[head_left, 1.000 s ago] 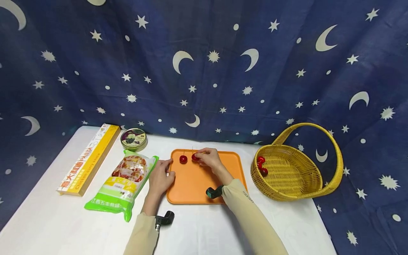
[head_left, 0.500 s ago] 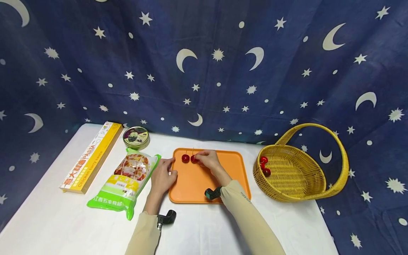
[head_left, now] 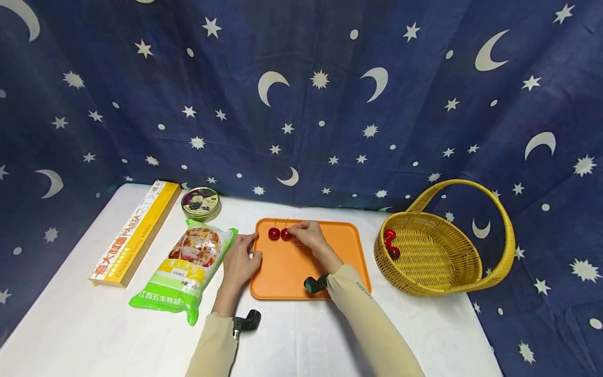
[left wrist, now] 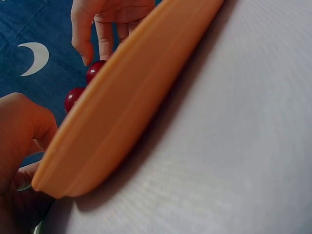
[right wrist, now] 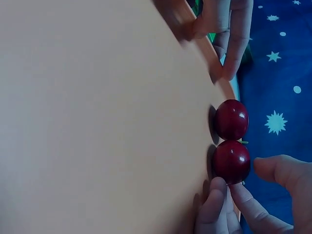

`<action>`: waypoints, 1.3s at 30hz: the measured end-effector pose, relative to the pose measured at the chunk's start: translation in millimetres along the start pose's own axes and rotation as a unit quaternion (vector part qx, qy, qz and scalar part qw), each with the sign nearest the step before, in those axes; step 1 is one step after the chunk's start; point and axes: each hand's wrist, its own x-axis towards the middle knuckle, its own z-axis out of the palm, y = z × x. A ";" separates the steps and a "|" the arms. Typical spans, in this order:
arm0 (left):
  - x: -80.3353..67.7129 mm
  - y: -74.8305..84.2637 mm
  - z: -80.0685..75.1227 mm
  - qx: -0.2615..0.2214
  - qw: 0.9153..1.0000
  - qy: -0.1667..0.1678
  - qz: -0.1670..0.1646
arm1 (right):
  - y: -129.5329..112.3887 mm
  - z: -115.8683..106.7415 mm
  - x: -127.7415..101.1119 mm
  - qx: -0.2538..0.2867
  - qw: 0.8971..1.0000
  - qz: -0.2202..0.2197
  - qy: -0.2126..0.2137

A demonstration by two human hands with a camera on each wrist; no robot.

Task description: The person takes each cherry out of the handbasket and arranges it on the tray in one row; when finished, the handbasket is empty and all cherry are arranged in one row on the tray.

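White cloth tabletop (head_left: pixel 85 324), starry navy backdrop (head_left: pixel 301 94); right hand (head_left: pixel 307 236) fingers pinch glossy red cherry (head_left: pixel 286 234), left hand (head_left: pixel 239 263) fingers grip orange plastic tray (head_left: pixel 325 262).

Head view: from above and behind, facing forward and down over the whole bench (head_left: pixel 94 324) to the starry backdrop. Left wrist view: very low and close along the orange tray (left wrist: pixel 122 107) rim; right wrist view: close over the tray floor. Shared by all three: tray and two cherries (right wrist: pixel 231 141).
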 end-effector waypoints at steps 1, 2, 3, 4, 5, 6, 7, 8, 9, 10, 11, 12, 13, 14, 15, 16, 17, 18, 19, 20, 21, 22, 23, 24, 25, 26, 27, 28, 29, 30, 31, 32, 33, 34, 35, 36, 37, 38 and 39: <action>0.2 0.3 0.0 0.000 1.000 0.000 0.000 | -0.3 -0.6 0.2 0.001 1.000 0.000 -0.001; 0.3 0.8 0.0 0.000 1.000 0.000 -0.001 | -0.8 -1.4 0.3 0.002 1.000 0.000 -0.002; 0.8 1.1 0.1 0.001 1.000 0.001 -0.001 | -1.2 -2.3 0.3 0.003 1.000 0.000 -0.003; 1.1 1.5 0.2 0.001 1.000 0.001 -0.001 | -1.6 -3.2 0.2 0.004 1.000 -0.001 -0.003; 1.2 1.7 0.3 0.001 1.000 0.001 -0.002 | -2.3 -4.2 0.0 0.004 1.000 -0.002 -0.003; 1.6 1.5 0.9 0.002 1.000 0.000 -0.003 | -3.2 -5.4 -0.5 0.004 1.000 -0.005 -0.003; 2.0 1.4 1.2 0.002 1.000 0.001 -0.003 | -3.5 -6.5 -0.8 0.003 1.000 -0.006 -0.003; 2.4 1.6 1.4 0.002 1.000 0.001 -0.004 | -3.8 -7.6 -0.9 0.003 1.000 -0.007 -0.001; 2.7 1.5 1.6 0.002 1.000 0.001 -0.004 | -4.0 -8.6 -0.8 0.002 1.000 -0.009 0.000; 2.9 1.6 1.6 0.002 1.000 0.002 -0.005 | -4.2 -9.8 -0.8 0.003 1.000 -0.010 0.001; 3.1 1.4 1.7 0.003 1.000 0.002 -0.005 | -4.4 -10.9 -0.8 0.003 1.000 -0.010 0.001; 3.3 1.3 1.9 0.003 1.000 0.002 -0.005 | -4.3 -11.9 -0.6 0.002 1.000 -0.011 0.002; 3.3 1.4 1.7 0.002 1.000 0.001 -0.005 | -4.3 -12.9 -0.5 0.002 1.000 -0.011 0.000; 3.5 1.3 1.8 0.001 1.000 0.001 -0.005 | -4.8 -14.2 -0.4 0.001 1.000 -0.010 -0.001; 3.5 1.3 1.7 0.000 1.000 0.001 -0.005 | -5.4 -15.7 -0.5 0.000 1.000 -0.011 -0.002; 3.5 1.2 1.7 -0.001 1.000 0.002 -0.005 | -6.3 -17.7 -0.5 0.000 1.000 -0.012 -0.005; 3.5 1.1 1.6 -0.002 1.000 0.002 -0.006 | -7.7 -19.8 -0.7 -0.003 1.000 -0.013 -0.005; 3.5 0.9 1.3 -0.002 1.000 0.002 -0.006 | -9.3 -22.6 -0.9 -0.005 1.000 -0.015 -0.006; 3.5 0.7 1.0 -0.002 1.000 0.004 -0.007 | -11.6 -26.2 -1.5 -0.008 1.000 -0.016 -0.006; 3.4 0.5 0.6 -0.002 1.000 0.006 -0.008 | -14.4 -30.4 -2.1 -0.011 1.000 -0.016 -0.006; 3.5 0.2 0.2 -0.002 1.000 0.007 -0.008 | -17.6 -35.5 -3.0 -0.014 1.000 -0.018 -0.006; 3.7 -0.1 -0.2 -0.001 1.000 0.009 -0.008 | -21.2 -41.5 -4.0 -0.014 1.000 -0.018 -0.005; 3.9 -0.2 -0.8 -0.001 1.000 0.011 -0.007 | -24.9 -48.5 -5.0 -0.016 1.000 -0.024 -0.003; 4.1 -0.4 -1.4 -0.001 1.000 0.013 -0.007 | -29.0 -56.3 -6.1 -0.019 0.999 -0.030 -0.001; 4.6 -0.4 -1.9 -0.002 1.000 0.014 -0.005 | -33.3 -64.8 -7.3 -0.018 0.999 -0.036 0.001; 4.9 -0.4 -2.4 -0.004 1.000 0.016 -0.004 | -37.7 -74.1 -8.7 -0.017 0.999 -0.045 0.006; 5.5 -0.5 -2.9 -0.003 1.000 0.017 -0.002 | -41.9 -84.4 -10.4 -0.017 0.998 -0.052 0.009; 5.9 -0.5 -3.4 -0.004 1.000 0.017 -0.001 | -45.6 -95.5 -12.2 -0.019 0.998 -0.061 0.013; 6.4 -0.5 -3.7 -0.004 1.000 0.018 0.000 | -49.2 -107.1 -14.0 -0.023 0.997 -0.066 0.018; 6.9 -0.8 -3.9 -0.004 1.000 0.019 0.001 | -52.5 -119.1 -16.0 -0.024 0.997 -0.065 0.025; 7.4 -0.9 -3.9 -0.004 1.000 0.021 0.003 | -54.5 -131.5 -17.3 -0.024 0.997 -0.064 0.031; 7.8 -1.1 -4.0 -0.002 1.000 0.022 0.004 | -56.2 -144.1 -19.0 -0.028 0.997 -0.062 0.039; 8.4 -1.4 -3.9 -0.002 1.000 0.023 0.005 | -57.0 -156.7 -20.6 -0.033 0.997 -0.059 0.043; 8.7 -1.4 -3.9 -0.002 1.000 0.025 0.006 | -57.0 -168.7 -21.8 -0.037 0.996 -0.056 0.050; 9.0 -1.4 -3.8 -0.001 1.000 0.027 0.009 | -56.7 -180.1 -23.3 -0.042 0.996 -0.052 0.057; 9.1 -1.3 -3.7 -0.002 1.000 0.028 0.010 | -55.3 -190.8 -24.7 -0.047 0.996 -0.052 0.063; 9.1 -1.1 -3.6 -0.003 1.000 0.028 0.011 | -53.1 -200.7 -26.3 -0.051 0.995 -0.051 0.068; 8.8 -0.9 -3.7 -0.003 0.999 0.029 0.014 | -50.3 -209.8 -28.2 -0.055 0.995 -0.050 0.072; 7.9 -0.9 -3.4 -0.003 1.000 0.027 0.013 | -46.3 -218.2 -29.7 -0.055 0.995 -0.048 0.074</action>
